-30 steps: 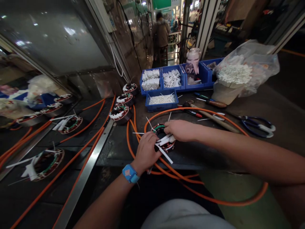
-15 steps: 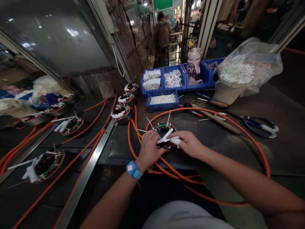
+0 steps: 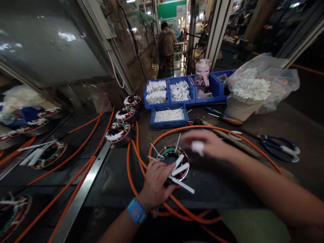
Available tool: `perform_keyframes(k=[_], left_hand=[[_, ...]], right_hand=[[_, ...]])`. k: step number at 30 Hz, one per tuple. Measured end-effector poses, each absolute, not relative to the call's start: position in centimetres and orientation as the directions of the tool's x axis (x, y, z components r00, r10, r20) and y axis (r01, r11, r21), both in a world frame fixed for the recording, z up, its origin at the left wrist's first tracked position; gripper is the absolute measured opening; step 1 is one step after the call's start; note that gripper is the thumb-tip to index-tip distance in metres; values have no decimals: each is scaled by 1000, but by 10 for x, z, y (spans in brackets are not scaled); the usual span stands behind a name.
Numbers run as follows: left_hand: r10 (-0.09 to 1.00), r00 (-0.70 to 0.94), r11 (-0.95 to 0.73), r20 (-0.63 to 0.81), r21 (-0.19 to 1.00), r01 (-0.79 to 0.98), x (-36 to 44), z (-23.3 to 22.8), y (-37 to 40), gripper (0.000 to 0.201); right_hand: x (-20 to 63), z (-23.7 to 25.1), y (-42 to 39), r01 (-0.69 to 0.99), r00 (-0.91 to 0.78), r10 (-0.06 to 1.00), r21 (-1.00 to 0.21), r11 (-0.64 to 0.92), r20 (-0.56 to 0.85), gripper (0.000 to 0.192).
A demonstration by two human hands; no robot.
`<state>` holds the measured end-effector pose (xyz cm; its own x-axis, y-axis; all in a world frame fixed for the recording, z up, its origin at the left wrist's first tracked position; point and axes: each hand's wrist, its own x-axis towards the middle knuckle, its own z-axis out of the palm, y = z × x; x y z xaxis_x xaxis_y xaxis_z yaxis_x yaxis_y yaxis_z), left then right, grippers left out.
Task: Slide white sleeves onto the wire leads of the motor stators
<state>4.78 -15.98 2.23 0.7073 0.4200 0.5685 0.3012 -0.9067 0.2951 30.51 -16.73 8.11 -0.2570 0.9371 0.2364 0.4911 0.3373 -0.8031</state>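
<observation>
A motor stator (image 3: 186, 156), a ring with copper windings and green insulation, lies on the dark bench. White sleeves (image 3: 181, 169) stick out toward its near side, and thin white ties stand up along its far and left rim. My left hand (image 3: 157, 179), with a blue watch on the wrist, grips the near left edge of the stator; its fingertips are partly hidden by the sleeves. My right hand (image 3: 205, 143) hovers off the stator's right side, a white wrap on one finger. Motion smears its fingers, so whether they hold anything cannot be made out.
Blue bins (image 3: 168, 103) hold white sleeves; a blue tray (image 3: 169, 125) in front holds thin white ties. More stators (image 3: 120, 132) stand left. An orange hose (image 3: 129, 162) loops around the work. Pliers (image 3: 278, 146), a screwdriver (image 3: 231, 119) and a plastic bag (image 3: 275, 81) are right.
My right hand has let go of the sleeves at the stator and moved up and right. The white sleeves now stick out freely. My left hand stays on the stator; the camera view has shifted.
</observation>
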Motion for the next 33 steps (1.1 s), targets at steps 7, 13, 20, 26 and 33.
perform_keyframes(k=[7,13,20,26,33], left_hand=[[432,675,-902,598,306,306,47,20,-157,39],[433,661,-901,613,309,303,47,24,-155,34],[429,643,-903,635,330,277,46,18,-155,33],[424,656,-904,625,335,265,48,18,-156,45],[548,738,-817,394,443,370,47,36,-168,57]], right_hand=[[389,72,28,877,398,870,-398,-268,292,45],[391,60,85,862,452,868,-352,-365,206,32],[387,83,32,852,473,830,-391,-347,295,25],[357,76,-157,606,300,916,-795,32,266,24],[275,23,-309,272,218,973,-962,12,74,15]])
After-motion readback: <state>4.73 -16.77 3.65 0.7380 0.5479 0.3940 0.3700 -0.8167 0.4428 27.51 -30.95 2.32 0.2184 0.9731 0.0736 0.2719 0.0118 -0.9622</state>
